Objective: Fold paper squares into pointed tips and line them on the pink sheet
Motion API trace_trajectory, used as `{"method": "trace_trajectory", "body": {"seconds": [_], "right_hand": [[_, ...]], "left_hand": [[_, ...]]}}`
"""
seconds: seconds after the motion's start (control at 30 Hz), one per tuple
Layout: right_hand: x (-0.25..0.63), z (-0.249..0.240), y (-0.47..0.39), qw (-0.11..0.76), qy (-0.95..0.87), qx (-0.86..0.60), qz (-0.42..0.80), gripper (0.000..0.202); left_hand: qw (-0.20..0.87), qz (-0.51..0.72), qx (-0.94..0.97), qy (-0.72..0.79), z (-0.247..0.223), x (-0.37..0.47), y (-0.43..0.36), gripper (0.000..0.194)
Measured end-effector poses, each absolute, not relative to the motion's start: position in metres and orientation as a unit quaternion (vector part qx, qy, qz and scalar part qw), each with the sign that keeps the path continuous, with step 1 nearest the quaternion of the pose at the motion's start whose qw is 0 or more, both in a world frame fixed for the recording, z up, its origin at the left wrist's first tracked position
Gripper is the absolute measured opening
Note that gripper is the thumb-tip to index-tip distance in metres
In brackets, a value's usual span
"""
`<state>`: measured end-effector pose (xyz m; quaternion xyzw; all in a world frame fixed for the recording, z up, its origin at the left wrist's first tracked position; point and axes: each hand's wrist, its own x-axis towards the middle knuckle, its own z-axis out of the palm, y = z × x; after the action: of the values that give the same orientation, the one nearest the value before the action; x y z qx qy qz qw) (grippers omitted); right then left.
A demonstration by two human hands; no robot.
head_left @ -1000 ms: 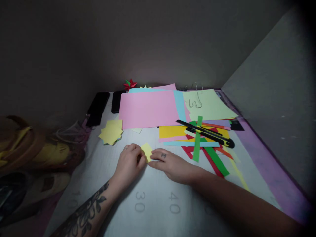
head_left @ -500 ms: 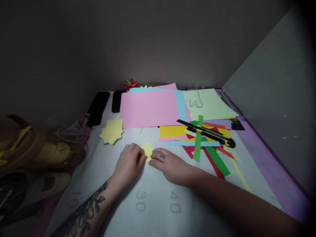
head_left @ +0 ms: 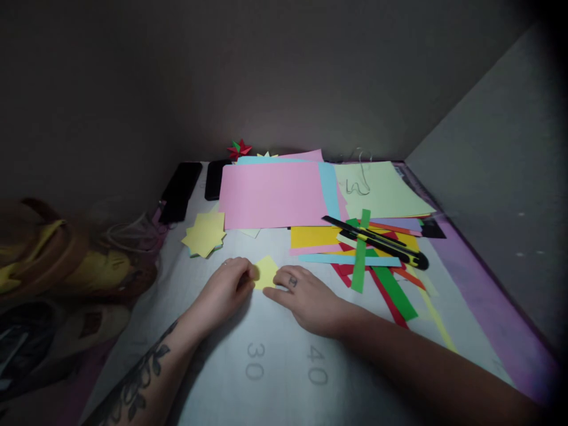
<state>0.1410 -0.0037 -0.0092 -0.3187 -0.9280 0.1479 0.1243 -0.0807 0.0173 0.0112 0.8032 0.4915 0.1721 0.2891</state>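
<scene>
Presently, I observe the small yellow paper [head_left: 265,271] lying nearside of the pink sheet [head_left: 273,195]. The left hand [head_left: 227,289] curls at one edge, the right hand [head_left: 304,296] touches another; whether either grips, I cannot tell.

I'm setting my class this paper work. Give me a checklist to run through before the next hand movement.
1. Left hand at the small yellow paper's left edge: ok.
2. Right hand at its right edge: ok.
3. Cutter clear of both hands: ok, it lies among the strips beyond the right hand.
4. Strips sorted: not ok, they lie in a loose heap, the light green strip crossing the light blue strip.
5. Yellow stack squared up: not ok, its corners fan out.
6. Small yellow paper creased underneath: cannot tell, its underside is hidden.
</scene>
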Motion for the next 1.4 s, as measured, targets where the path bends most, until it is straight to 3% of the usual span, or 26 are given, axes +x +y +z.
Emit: {"method": "trace_trajectory", "body": {"seconds": [0.23,0.37,0.67,0.93,1.07,1.23,1.4], "right_hand": [[0.124,-0.007,-0.006,0.099,-0.915,-0.365,0.137,0.065],[0.128,-0.008,-0.006,0.11,-0.91,-0.367,0.156,0.053],[0.149,-0.01,-0.01,0.229,-0.899,-0.339,0.158,0.041],[0.141,-0.002,-0.009,0.216,-0.9,-0.333,0.178,0.035],[0.141,-0.005,-0.007,0.321,-0.87,-0.311,0.208,0.026],[0.146,-0.01,-0.005,0.424,-0.78,-0.389,0.247,0.01],[0.143,-0.013,-0.006,0.452,-0.727,-0.444,0.265,0.024]], "left_hand": [[0.284,0.18,0.802,0.494,0.012,-0.08,0.017,0.012],[0.279,0.172,0.803,0.498,0.012,-0.08,0.017,0.013],[0.28,0.178,0.805,0.493,0.012,-0.081,0.015,0.013],[0.278,0.189,0.8,0.497,0.01,-0.083,0.012,0.014],[0.266,0.279,0.761,0.522,0.011,-0.082,0.011,0.01],[0.285,0.317,0.719,0.549,0.017,-0.079,0.008,0.006],[0.341,0.31,0.735,0.497,0.019,-0.072,-0.002,0.017]]}}
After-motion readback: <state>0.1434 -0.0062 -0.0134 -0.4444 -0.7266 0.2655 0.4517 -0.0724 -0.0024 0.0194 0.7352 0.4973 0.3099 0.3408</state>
